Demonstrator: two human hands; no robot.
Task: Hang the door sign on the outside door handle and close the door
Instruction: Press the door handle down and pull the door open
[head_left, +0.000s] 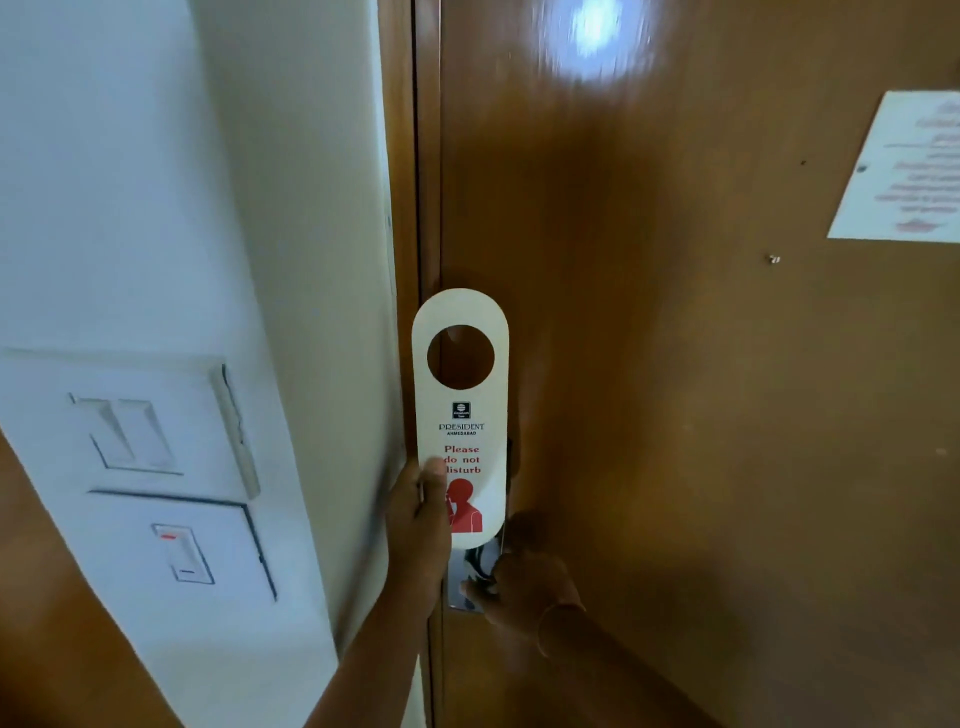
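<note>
Two hands work at a closed wooden door (675, 415): the left hand (421, 525) pinches the door sign (461, 410) upright, its hole above the fingers, while the right hand (524, 577) grips the inside handle (475, 564), likely to open the door next.

Glossy varnished wood door (675, 389), smooth matt card door sign (460, 410), and seemingly polished metal handle plate (457, 577).

One door sign (460, 415) — two hands — two switch plates.

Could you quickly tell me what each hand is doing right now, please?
Left hand: closed, holding the door sign.
Right hand: closed on the door handle.
</note>
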